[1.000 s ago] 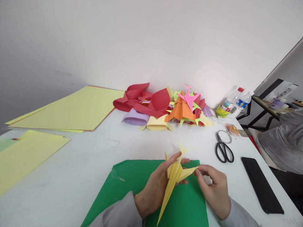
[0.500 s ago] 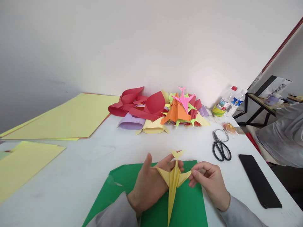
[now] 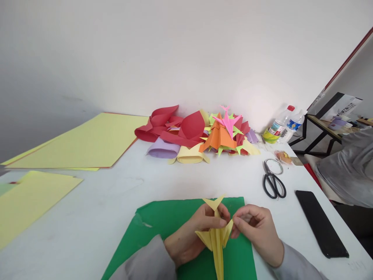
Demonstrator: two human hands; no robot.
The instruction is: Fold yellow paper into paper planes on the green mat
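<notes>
Yellow paper plane [image 3: 217, 247], well inside the right edge of the desk [image 3: 291, 225]! Left hand [image 3: 195, 227] pinching its body, right hand [image 3: 258, 229] pinching one wing [image 3: 227, 233]; gentle pressure suits it.

Left hand [image 3: 198, 224] half curled, thumb outstretched, with right hand [image 3: 258, 227] close beside it in a fingertip pinch.

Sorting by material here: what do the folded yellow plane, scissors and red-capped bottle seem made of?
Folded yellow plane: matte paper, by its thin edges and crisp creases.
Scissors: blades likely metal, being grey; dark handles, perhaps plastic or coated metal.
Red-capped bottle: see-through and glossy, probably plastic.
</notes>
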